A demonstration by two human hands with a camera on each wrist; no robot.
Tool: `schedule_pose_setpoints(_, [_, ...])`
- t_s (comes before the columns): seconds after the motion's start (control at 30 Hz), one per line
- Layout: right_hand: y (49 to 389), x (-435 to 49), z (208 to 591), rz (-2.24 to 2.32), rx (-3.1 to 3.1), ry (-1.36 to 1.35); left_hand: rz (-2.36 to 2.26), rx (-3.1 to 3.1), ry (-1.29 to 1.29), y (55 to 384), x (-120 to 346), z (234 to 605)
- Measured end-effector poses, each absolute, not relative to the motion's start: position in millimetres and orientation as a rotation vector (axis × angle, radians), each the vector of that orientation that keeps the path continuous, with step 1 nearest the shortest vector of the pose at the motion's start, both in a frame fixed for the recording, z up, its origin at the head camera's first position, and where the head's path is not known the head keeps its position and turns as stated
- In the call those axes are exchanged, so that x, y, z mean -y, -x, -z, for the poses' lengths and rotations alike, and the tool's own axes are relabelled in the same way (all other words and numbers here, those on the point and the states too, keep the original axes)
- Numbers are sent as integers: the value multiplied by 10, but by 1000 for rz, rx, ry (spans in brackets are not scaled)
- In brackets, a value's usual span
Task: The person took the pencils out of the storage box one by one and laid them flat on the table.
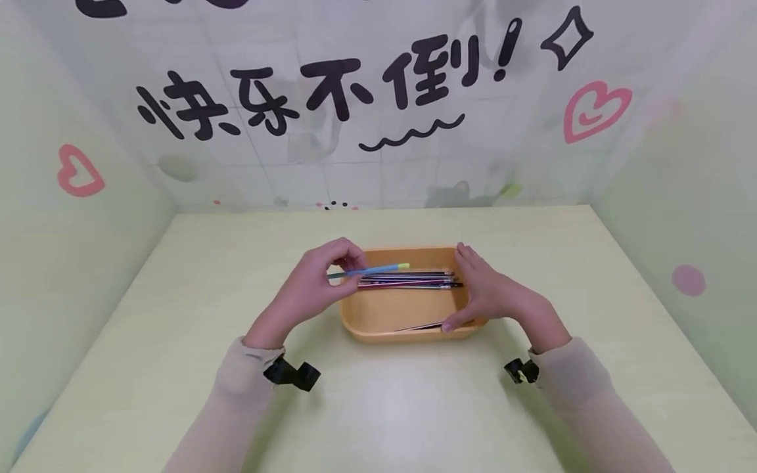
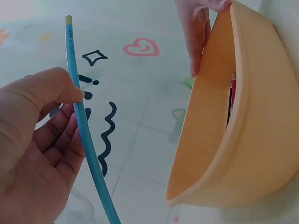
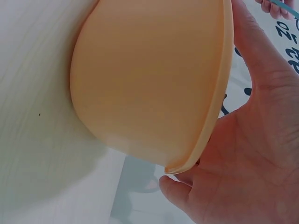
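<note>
My left hand (image 1: 313, 279) pinches a light blue pencil (image 1: 384, 269) between thumb and fingers, above the left side of an orange plastic box (image 1: 402, 310). A yellow-green end of the pencil points right in the head view. Across the box's right end, my right hand (image 1: 487, 289) holds the rim, thumb at the front and fingers at the back corner. Several dark and red pencils (image 1: 408, 282) lie side by side inside, toward the back. Along the front inner wall lies another slim dark pencil (image 1: 421, 326), its right end hidden by the thumb.
The box stands on a pale table (image 1: 378, 401). A light curtain-like wall (image 1: 378, 177) with black characters and pink hearts closes off the back, and pale walls rise at both sides. Each wrist wears a small black camera mount (image 1: 292, 373).
</note>
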State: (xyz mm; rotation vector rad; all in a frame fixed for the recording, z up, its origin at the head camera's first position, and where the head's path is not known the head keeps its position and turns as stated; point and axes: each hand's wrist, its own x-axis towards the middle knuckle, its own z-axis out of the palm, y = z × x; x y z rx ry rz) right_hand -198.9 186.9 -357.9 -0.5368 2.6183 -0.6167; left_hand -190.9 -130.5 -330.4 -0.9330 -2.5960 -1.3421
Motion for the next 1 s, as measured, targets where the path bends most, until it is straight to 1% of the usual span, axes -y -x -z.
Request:
schedule_pose_setpoints(0.23, [2021, -1841, 3540, 623, -2628, 544, 1293, 2622, 882, 1932, 1588, 3277])
schedule_pose_setpoints(0.57, [1938, -1843, 3549, 626, -2614, 554, 1201, 2659, 751, 1936, 2038, 3439])
schedule_pose_setpoints(0.73, [1941, -1872, 3537, 639, -2617, 549, 1182, 2669, 700, 2000, 2200, 3507])
schedule_pose_setpoints(1.0, [1945, -1842, 3554, 660, -2597, 571, 1155, 2702, 604, 2014, 2467, 3632])
